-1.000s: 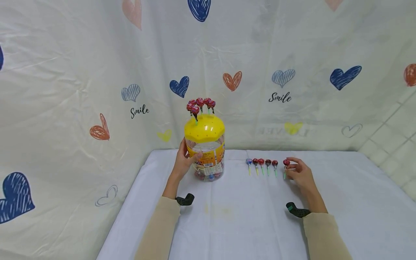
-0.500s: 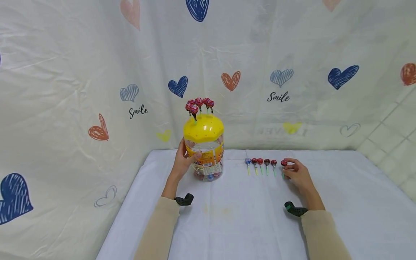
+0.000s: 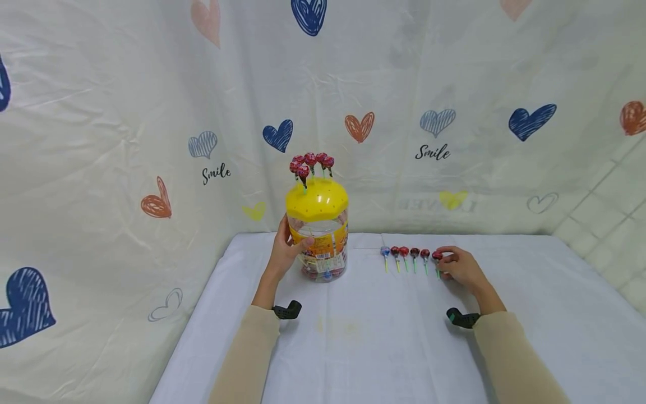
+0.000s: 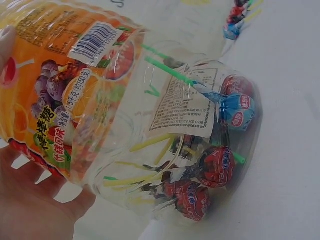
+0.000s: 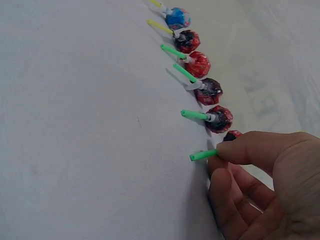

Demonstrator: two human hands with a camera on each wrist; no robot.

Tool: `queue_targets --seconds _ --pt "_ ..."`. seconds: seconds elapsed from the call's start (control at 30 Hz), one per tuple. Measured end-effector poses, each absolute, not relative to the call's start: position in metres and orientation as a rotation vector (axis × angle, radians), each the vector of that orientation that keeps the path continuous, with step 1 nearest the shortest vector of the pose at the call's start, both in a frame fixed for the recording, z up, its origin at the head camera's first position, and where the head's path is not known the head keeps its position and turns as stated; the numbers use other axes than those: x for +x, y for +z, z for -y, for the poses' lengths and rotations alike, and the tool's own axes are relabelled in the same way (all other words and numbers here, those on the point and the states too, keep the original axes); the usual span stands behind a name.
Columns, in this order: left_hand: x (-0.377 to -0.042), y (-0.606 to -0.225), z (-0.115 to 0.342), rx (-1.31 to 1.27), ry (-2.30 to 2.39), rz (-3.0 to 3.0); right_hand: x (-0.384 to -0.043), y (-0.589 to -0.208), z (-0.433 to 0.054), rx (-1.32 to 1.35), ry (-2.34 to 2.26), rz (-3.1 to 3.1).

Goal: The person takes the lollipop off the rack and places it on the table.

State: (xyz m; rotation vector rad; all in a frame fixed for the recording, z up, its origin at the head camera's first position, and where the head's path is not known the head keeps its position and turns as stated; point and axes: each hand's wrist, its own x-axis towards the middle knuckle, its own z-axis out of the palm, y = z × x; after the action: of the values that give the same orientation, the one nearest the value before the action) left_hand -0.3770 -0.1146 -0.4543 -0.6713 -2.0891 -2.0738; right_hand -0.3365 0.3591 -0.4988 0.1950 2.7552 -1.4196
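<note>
A yellow lid (image 3: 318, 202) tops the clear jar (image 3: 323, 227), its label (image 3: 325, 245) orange with purple grapes. Lollipops (image 3: 310, 160) up there are red; the row (image 3: 404, 251) at right goes blue, then reds and blackish reds, on yellow and green sticks (image 5: 203, 155). White cloth (image 3: 363, 359), beige sleeves (image 3: 247, 359); the far curtain (image 3: 383, 67) whitish with blue, orange, pink and yellow hearts (image 3: 278, 136).

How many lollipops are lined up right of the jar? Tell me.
6: a blue lollipop leftmost, four reddish lollipops next, then the rightmost lollipop, pinched by the right hand.

Curtained nook before me; wider room type unclear. Heart-and-"Smile"-printed curtain (image 3: 393, 73) hangs behind and left of white-clothed desk (image 3: 383, 359); tile-like grid (image 3: 608, 224) at right.
</note>
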Motion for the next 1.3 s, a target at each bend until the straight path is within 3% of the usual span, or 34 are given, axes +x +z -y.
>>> queue_targets --seconds 0.3,0.6,0.9,1.13,1.3 --pt "-0.377 -0.455 0.113 -0.655 -2.056 2.105 -0.34 -0.494 -0.356 0.201 -1.318 -2.759" --pt "-0.377 -0.455 0.113 -0.634 -2.068 2.112 -0.323 -0.481 -0.357 0.058 -1.439 -2.768" --pt "-0.377 -0.454 0.114 -0.634 -2.066 2.113 -0.311 -0.396 -0.308 -0.363 -1.517 -2.821" --pt "-0.378 -0.456 0.116 -0.646 -2.067 2.11 -0.318 -0.331 -0.244 -0.717 -1.49 -2.831" --pt "-0.377 -0.455 0.116 -0.652 -2.071 2.111 -0.332 -0.305 -0.201 -0.823 -1.514 -2.886"
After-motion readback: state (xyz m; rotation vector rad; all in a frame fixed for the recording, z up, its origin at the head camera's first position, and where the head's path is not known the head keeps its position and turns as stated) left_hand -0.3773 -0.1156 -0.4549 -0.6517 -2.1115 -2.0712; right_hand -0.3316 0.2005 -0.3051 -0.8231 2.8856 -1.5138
